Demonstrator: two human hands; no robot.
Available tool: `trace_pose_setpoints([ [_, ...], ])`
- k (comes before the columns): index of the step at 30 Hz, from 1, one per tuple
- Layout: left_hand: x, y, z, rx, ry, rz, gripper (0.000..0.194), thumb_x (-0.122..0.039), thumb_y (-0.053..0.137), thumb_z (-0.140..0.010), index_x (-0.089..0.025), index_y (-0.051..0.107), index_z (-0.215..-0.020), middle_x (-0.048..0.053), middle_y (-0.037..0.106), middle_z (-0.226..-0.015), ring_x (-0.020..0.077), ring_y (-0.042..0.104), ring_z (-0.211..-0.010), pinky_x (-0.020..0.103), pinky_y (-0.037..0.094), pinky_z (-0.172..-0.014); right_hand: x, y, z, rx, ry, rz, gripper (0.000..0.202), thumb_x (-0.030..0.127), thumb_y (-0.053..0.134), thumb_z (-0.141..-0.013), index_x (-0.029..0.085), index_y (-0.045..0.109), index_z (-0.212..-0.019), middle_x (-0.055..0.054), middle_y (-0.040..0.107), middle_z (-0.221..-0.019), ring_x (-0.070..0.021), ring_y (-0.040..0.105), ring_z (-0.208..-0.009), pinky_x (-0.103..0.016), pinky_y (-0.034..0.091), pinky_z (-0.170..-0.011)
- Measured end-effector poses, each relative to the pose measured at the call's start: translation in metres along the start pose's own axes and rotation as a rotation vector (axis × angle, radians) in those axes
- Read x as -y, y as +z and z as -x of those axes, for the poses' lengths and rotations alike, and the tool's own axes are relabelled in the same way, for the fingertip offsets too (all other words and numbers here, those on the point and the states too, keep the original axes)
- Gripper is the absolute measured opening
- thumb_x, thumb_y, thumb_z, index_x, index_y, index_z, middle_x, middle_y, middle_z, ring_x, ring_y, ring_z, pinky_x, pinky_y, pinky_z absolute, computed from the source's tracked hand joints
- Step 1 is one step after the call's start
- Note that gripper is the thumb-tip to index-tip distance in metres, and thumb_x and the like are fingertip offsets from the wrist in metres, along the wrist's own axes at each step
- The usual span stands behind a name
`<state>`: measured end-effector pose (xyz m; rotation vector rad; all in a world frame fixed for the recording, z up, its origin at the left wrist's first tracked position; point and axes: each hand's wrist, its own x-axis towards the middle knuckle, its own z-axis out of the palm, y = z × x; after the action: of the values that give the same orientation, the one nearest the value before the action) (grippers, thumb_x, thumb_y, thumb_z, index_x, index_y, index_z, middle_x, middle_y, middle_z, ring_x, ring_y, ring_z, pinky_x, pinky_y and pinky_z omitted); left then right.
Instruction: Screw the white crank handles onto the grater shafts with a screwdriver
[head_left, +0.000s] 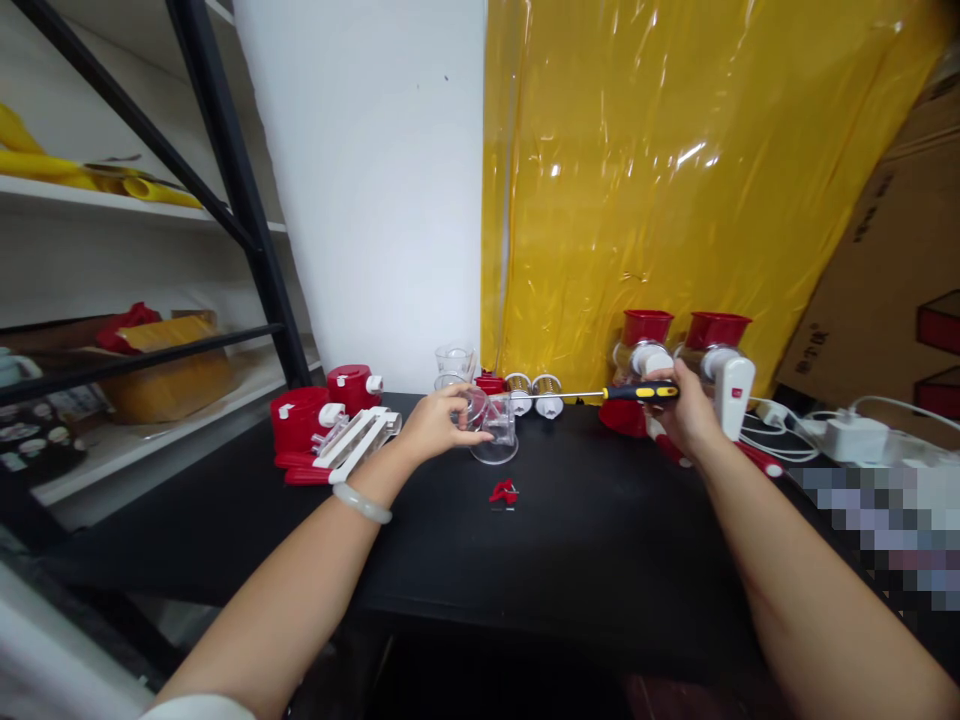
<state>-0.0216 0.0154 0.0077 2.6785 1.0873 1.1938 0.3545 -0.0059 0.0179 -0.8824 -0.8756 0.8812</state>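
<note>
My left hand (446,425) grips a clear plastic housing (504,425) with a round flared rim, held over the black table (585,540). In my right hand (686,410) is a screwdriver (637,392) with a yellow and black handle. Its long shaft lies level and points left, the tip reaching the right side of the housing; whether it sits on a screw is too small to tell. Below the housing, small red plastic parts (502,491) and a few thin metal pieces lie on the table.
Two metal grater drums (548,395) and another clear housing (454,364) stand behind. Red bases (300,420) and white handles (356,445) are at left. Assembled red-and-white grater machines (733,395), white cables and an adapter (855,437) stand at right. A black-framed shelf (240,215) rises at left.
</note>
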Motion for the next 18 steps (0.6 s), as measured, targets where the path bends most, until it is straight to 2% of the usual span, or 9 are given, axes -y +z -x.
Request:
trace_pose_setpoints([
  [2,-0.001,0.0,0.0,-0.004,-0.001,0.0,0.041,-0.045,0.08,-0.065,-0.019,0.05,-0.055,0.009,0.064,-0.122,0.0235,0.062,-0.11,0.039,0.05,-0.09,-0.005,0.0,-0.003,-0.051,-0.038,0.143,0.033,0.053,0.059,-0.076,0.022,0.055,-0.068,0.003,0.043,-0.047,-0.012,0.039,-0.041,-0.024,0.029,-0.035],
  [3,-0.001,-0.001,-0.001,-0.004,-0.003,-0.001,0.041,-0.045,0.08,-0.064,-0.019,0.05,-0.055,0.009,0.064,-0.122,0.0239,0.062,-0.111,0.039,0.05,-0.089,-0.006,0.001,-0.003,-0.062,-0.057,0.159,0.029,0.049,0.064,-0.073,0.022,0.055,-0.067,0.004,0.043,-0.046,-0.0108,0.037,-0.04,-0.023,0.028,-0.036],
  [5,-0.001,-0.001,-0.001,0.001,-0.007,-0.002,0.041,-0.046,0.081,-0.064,-0.019,0.051,-0.055,0.009,0.064,-0.123,0.0243,0.062,-0.111,0.039,0.05,-0.089,-0.005,0.004,0.0,-0.051,-0.073,0.048,0.018,0.033,0.07,-0.067,0.022,0.055,-0.069,0.005,0.049,-0.054,-0.0102,0.044,-0.045,-0.022,0.033,-0.04],
  [7,-0.002,-0.001,-0.001,0.006,-0.01,0.004,0.041,-0.046,0.08,-0.064,-0.019,0.05,-0.055,0.009,0.063,-0.123,0.0243,0.062,-0.11,0.039,0.05,-0.091,0.0,0.006,0.004,0.003,-0.043,-0.155,0.015,0.023,0.067,-0.062,0.022,0.056,-0.072,0.004,0.057,-0.064,-0.0121,0.054,-0.058,-0.024,0.045,-0.05],
  [10,-0.001,0.0,-0.001,0.005,-0.015,0.018,0.041,-0.046,0.08,-0.063,-0.019,0.05,-0.055,0.009,0.064,-0.122,0.0248,0.061,-0.113,0.04,0.049,-0.092,0.005,0.006,0.007,0.075,0.016,-0.279,0.012,0.03,0.062,-0.067,0.022,0.058,-0.074,-0.001,0.062,-0.071,-0.0169,0.062,-0.07,-0.032,0.053,-0.061],
  [12,0.0,0.001,0.0,0.006,-0.017,0.015,0.041,-0.047,0.08,-0.064,-0.019,0.05,-0.055,0.009,0.064,-0.121,0.0252,0.06,-0.113,0.039,0.05,-0.09,0.005,0.003,0.004,0.014,0.004,-0.147,0.025,0.046,0.057,-0.076,0.021,0.057,-0.072,-0.003,0.06,-0.065,-0.0184,0.062,-0.065,-0.032,0.051,-0.055],
  [14,0.001,0.001,0.0,0.007,-0.018,0.006,0.042,-0.047,0.08,-0.064,-0.019,0.05,-0.055,0.009,0.065,-0.12,0.0253,0.061,-0.112,0.039,0.051,-0.088,0.001,-0.001,0.0,-0.091,-0.045,0.103,0.042,0.061,0.05,-0.081,0.021,0.056,-0.069,-0.001,0.053,-0.054,-0.0177,0.057,-0.052,-0.029,0.044,-0.044],
  [16,0.002,0.001,0.0,0.007,-0.013,0.003,0.042,-0.047,0.08,-0.064,-0.019,0.05,-0.055,0.009,0.065,-0.121,0.0249,0.062,-0.111,0.039,0.051,-0.087,-0.003,-0.006,-0.004,-0.087,-0.104,0.325,0.043,0.064,0.052,-0.081,0.022,0.058,-0.073,0.002,0.046,-0.045,-0.0164,0.05,-0.042,-0.027,0.036,-0.038],
  [18,0.002,0.001,-0.001,0.006,-0.009,0.003,0.042,-0.047,0.08,-0.065,-0.019,0.05,-0.055,0.009,0.064,-0.123,0.0246,0.062,-0.112,0.039,0.05,-0.088,-0.004,-0.007,-0.005,-0.065,-0.12,0.375,0.033,0.055,0.062,-0.077,0.022,0.058,-0.074,0.005,0.044,-0.043,-0.0143,0.044,-0.038,-0.026,0.034,-0.037],
])
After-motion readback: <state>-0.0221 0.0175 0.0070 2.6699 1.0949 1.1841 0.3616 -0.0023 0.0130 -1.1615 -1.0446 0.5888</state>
